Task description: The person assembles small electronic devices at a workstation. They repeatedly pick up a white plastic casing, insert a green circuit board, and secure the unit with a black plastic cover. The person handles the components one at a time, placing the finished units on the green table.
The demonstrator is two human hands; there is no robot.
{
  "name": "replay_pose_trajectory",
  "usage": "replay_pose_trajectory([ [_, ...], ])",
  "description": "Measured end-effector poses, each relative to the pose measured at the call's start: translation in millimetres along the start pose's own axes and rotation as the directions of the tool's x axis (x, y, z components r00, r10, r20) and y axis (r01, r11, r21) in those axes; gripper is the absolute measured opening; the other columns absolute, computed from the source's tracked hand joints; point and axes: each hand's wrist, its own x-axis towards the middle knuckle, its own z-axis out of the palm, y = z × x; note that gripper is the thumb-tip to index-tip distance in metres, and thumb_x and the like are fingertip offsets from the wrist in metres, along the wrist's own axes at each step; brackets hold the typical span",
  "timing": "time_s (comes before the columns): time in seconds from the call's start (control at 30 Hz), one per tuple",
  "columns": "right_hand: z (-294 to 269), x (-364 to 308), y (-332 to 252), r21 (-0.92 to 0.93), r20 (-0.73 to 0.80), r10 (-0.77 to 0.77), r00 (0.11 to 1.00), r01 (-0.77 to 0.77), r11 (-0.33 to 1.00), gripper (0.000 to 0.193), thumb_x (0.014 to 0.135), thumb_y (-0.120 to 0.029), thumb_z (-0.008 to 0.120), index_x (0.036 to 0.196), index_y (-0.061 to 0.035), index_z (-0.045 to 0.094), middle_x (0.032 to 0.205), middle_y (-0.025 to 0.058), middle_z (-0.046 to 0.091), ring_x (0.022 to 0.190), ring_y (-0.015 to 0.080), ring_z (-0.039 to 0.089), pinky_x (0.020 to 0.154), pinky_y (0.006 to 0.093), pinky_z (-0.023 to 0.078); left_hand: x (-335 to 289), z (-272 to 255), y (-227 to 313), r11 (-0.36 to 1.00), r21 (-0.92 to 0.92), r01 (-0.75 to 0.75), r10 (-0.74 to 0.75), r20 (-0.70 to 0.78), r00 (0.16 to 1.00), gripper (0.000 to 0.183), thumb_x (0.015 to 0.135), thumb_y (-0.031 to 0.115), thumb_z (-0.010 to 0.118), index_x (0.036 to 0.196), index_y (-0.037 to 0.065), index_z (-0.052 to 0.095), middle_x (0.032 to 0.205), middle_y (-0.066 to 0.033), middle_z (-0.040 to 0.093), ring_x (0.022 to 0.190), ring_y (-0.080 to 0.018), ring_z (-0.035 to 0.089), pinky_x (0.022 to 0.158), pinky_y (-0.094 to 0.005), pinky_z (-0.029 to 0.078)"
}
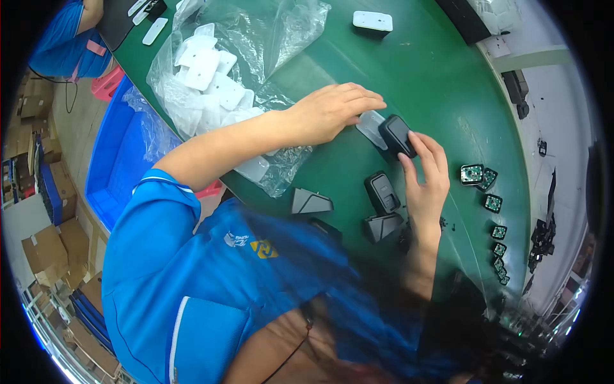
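My right hand (427, 176) grips a black, rounded rectangular plastic housing (396, 136) between thumb and fingers. Beside it, partly covered by the housing, is a translucent whitish plate (371, 128). My left hand (336, 110) reaches across from the left with fingers stretched out, its thumb next to the plate's edge; whether they touch I cannot tell. Nearer my body, another black housing (382, 193) with a recessed face stands by a grey wedge-shaped part (384, 226). A second grey wedge-shaped part (312, 201) sits left of these.
A clear plastic bag (281, 38) holds several white plates (214, 77) on the green table (448, 77). Small circuit boards (472, 174) line the right side. At the back lies a white-topped black part (372, 23). A blue bin (115, 153) stands left; a co-worker's sleeve (61, 38) shows beyond.
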Motion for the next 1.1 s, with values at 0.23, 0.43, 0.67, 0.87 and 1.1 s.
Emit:
replay_pose_trajectory([
  [0.23, 14.7, 23.4, -4.0, -0.060, 0.134, -0.110, 0.985, 0.119, 0.991, 0.034, 0.077, -0.004, 0.066, 0.110, -0.0061, 0.062, 0.108, 0.0079, 0.060, 0.096, 0.0258, 0.057, 0.081, 0.0351, 0.048, -15.0, -7.0, -5.0, 1.000, -0.007, -0.026, 0.027, 0.083, 0.996, 0.056, 0.074, -0.008, 0.054, 0.127, 0.010, 0.051, 0.139, -0.0033, 0.046, 0.129, -0.0225, 0.041, 0.101, -0.0389, 0.037],
  [0.43, 22.2, 25.3, 4.1, -0.064, 0.184, -0.152, 0.971, 0.167, 0.984, 0.034, 0.076, -0.004, 0.066, 0.110, -0.0070, 0.063, 0.108, 0.0080, 0.061, 0.096, 0.0263, 0.058, 0.080, 0.0351, 0.049, -21.7, -3.5, -12.7, 0.996, 0.070, -0.061, 0.054, 0.095, 0.994, 0.050, 0.081, 0.003, 0.056, 0.130, 0.012, 0.051, 0.139, -0.0027, 0.046, 0.128, -0.0216, 0.044, 0.103, -0.0390, 0.036],
  [0.67, 22.6, 26.2, 5.9, -0.082, 0.208, -0.220, 0.953, 0.241, 0.967, 0.039, 0.073, 0.001, 0.067, 0.110, -0.0085, 0.064, 0.109, 0.0094, 0.060, 0.094, 0.0273, 0.057, 0.078, 0.0357, 0.049, -26.1, -5.3, -7.3, 0.986, 0.161, -0.044, 0.028, 0.100, 0.995, 0.048, 0.082, 0.004, 0.050, 0.128, 0.013, 0.052, 0.139, -0.0015, 0.046, 0.128, -0.0217, 0.043, 0.105, -0.0388, 0.035],
  [0.87, 28.7, 18.7, 6.9, -0.259, 0.173, -0.332, 0.927, 0.368, 0.893, 0.040, 0.073, 0.003, 0.061, 0.112, -0.0082, 0.063, 0.112, 0.0106, 0.060, 0.096, 0.0275, 0.058, 0.074, 0.0344, 0.052, -25.1, -8.3, 2.7, 0.930, 0.347, -0.122, 0.093, 0.101, 0.991, 0.045, 0.082, 0.011, 0.052, 0.127, 0.010, 0.053, 0.137, -0.0037, 0.048, 0.121, -0.0223, 0.050, 0.101, -0.0377, 0.041],
  [1.1, 24.4, 23.1, -10.8, -0.329, 0.222, -0.184, 0.958, 0.251, 0.910, 0.036, 0.073, 0.001, 0.056, 0.108, -0.0067, 0.063, 0.109, 0.0102, 0.061, 0.095, 0.0260, 0.059, 0.074, 0.0344, 0.052, -18.3, -7.6, -2.8, 0.885, 0.419, -0.205, 0.168, 0.123, 0.978, 0.043, 0.082, 0.013, 0.051, 0.125, 0.009, 0.054, 0.135, -0.0025, 0.050, 0.113, -0.0191, 0.054, 0.097, -0.0334, 0.042],
])
